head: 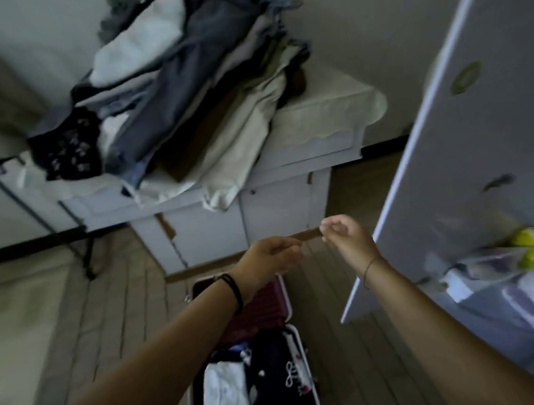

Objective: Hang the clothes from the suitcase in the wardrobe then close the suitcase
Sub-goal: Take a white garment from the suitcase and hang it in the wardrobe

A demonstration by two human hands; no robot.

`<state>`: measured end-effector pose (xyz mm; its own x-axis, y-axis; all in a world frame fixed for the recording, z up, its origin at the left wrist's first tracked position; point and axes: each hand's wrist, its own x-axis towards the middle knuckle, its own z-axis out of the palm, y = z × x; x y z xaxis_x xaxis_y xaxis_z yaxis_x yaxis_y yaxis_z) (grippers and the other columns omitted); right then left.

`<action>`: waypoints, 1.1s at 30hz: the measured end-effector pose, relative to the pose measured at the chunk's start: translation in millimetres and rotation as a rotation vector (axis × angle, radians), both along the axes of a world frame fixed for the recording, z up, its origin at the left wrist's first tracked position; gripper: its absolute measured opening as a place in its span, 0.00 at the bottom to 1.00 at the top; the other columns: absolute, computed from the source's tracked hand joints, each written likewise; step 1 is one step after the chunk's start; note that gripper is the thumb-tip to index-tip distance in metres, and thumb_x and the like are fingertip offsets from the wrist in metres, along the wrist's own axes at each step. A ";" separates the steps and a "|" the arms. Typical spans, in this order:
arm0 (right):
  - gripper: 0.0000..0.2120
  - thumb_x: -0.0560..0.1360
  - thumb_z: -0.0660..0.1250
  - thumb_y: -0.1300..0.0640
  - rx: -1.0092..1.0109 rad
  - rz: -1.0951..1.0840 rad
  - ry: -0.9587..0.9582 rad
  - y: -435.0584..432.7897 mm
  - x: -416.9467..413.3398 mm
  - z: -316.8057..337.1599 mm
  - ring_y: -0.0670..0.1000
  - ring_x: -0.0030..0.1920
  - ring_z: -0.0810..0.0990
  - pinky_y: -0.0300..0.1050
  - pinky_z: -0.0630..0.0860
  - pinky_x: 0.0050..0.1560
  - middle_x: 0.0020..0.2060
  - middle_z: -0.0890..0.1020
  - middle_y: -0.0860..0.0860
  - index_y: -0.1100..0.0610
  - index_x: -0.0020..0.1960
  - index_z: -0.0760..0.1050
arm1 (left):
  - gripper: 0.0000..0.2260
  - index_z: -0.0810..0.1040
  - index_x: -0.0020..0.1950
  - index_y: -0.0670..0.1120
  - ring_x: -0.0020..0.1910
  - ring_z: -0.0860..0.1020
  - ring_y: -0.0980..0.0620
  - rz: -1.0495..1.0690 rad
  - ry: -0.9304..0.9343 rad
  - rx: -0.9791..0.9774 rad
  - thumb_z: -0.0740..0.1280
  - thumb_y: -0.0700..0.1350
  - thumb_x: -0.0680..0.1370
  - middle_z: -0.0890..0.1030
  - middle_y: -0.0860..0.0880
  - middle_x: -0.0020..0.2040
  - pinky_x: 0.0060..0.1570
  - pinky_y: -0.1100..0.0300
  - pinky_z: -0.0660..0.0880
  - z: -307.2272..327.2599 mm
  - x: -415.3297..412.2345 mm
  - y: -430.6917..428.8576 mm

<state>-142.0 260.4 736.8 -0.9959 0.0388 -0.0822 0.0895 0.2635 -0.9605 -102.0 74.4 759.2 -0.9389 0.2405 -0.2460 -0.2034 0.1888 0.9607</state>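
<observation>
My left hand (273,256): stretched out ahead of me, fingers curled round one end of a thin brown strip (306,233); a black hair tie (232,291) sat on that wrist.
My right hand (346,237): raised just beside the left, fingertips pinched on the strip's other end, a fine bracelet at the wrist.
Thin brown strip: held level in the air between my two hands (too blurred for me to tell what it was).
Suitcase (267,309): lay open on the wooden floor (108,310) below my arms, its ribbed maroon lid flat on the far side.
Clothes in the suitcase: a white garment (225,394) lay on the left and a dark garment with a white print (282,370) on the right.
Wardrobe door (443,108): white, stood open at my right, close to my right hand.
Wardrobe shelves (477,294): held pale folded fabric and something yellow (531,244).
White cabinet (275,208): stood against the wall beyond the suitcase.
Pile of clothes (186,81): heaped on the cabinet top, in greys, whites and beige.
</observation>
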 end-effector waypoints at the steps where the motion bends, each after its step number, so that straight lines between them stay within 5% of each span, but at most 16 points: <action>1: 0.03 0.75 0.68 0.58 -0.004 0.031 -0.026 -19.3 -2.4 -10.9 0.53 0.48 0.80 0.52 0.76 0.55 0.44 0.81 0.53 0.51 0.44 0.75 | 0.05 0.79 0.52 0.49 0.38 0.79 0.60 0.047 -0.019 -0.001 0.66 0.44 0.78 0.82 0.50 0.44 0.41 0.67 0.74 -9.3 6.9 -17.8; 6: 0.04 0.75 0.67 0.60 0.060 0.204 -0.096 -104.1 -22.0 -71.6 0.50 0.42 0.78 0.47 0.74 0.48 0.38 0.79 0.48 0.53 0.43 0.74 | 0.06 0.77 0.55 0.46 0.38 0.78 0.58 0.266 -0.133 0.015 0.64 0.42 0.79 0.82 0.50 0.44 0.40 0.68 0.72 -64.2 34.4 -85.8; 13: 0.03 0.75 0.68 0.59 0.169 0.414 -0.172 -202.1 -40.2 -190.5 0.48 0.45 0.77 0.42 0.75 0.50 0.42 0.78 0.49 0.57 0.48 0.76 | 0.06 0.78 0.54 0.48 0.39 0.80 0.62 0.499 -0.301 0.070 0.64 0.44 0.79 0.83 0.52 0.44 0.42 0.70 0.75 -190.2 67.2 -151.7; 18: 0.06 0.75 0.68 0.58 0.259 0.491 -0.265 -240.3 -29.5 -320.3 0.42 0.41 0.75 0.29 0.70 0.42 0.43 0.77 0.48 0.57 0.51 0.76 | 0.06 0.80 0.54 0.48 0.44 0.80 0.55 0.603 -0.485 0.123 0.64 0.44 0.79 0.83 0.51 0.45 0.46 0.63 0.75 -325.1 92.4 -183.0; 24: 0.08 0.73 0.70 0.54 0.268 0.451 -0.437 -253.8 7.0 -508.5 0.43 0.42 0.77 0.36 0.73 0.42 0.43 0.78 0.47 0.55 0.50 0.75 | 0.10 0.77 0.59 0.42 0.42 0.78 0.55 0.688 -0.641 0.115 0.63 0.43 0.80 0.82 0.50 0.45 0.43 0.64 0.73 -506.4 106.8 -202.2; 27: 0.12 0.72 0.71 0.54 0.243 0.406 -0.546 -251.7 34.4 -596.4 0.46 0.43 0.78 0.37 0.73 0.45 0.42 0.78 0.48 0.59 0.53 0.75 | 0.12 0.78 0.61 0.42 0.48 0.77 0.54 0.767 -0.663 0.052 0.65 0.44 0.79 0.82 0.46 0.54 0.42 0.67 0.72 -588.6 111.2 -204.0; 33: 0.25 0.72 0.71 0.54 0.256 0.374 -0.714 -257.7 74.1 -731.7 0.52 0.59 0.76 0.40 0.69 0.55 0.62 0.75 0.57 0.63 0.65 0.69 | 0.20 0.72 0.69 0.47 0.58 0.74 0.51 0.899 -0.740 -0.002 0.67 0.49 0.78 0.75 0.45 0.63 0.59 0.56 0.72 -716.3 124.1 -202.8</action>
<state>-67.9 2.7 5.0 -0.6593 -0.1802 -0.7299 0.5156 0.5983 -0.6134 22.1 -128.4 42.9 -0.3978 -0.4397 -0.8053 -0.7760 -0.3071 0.5510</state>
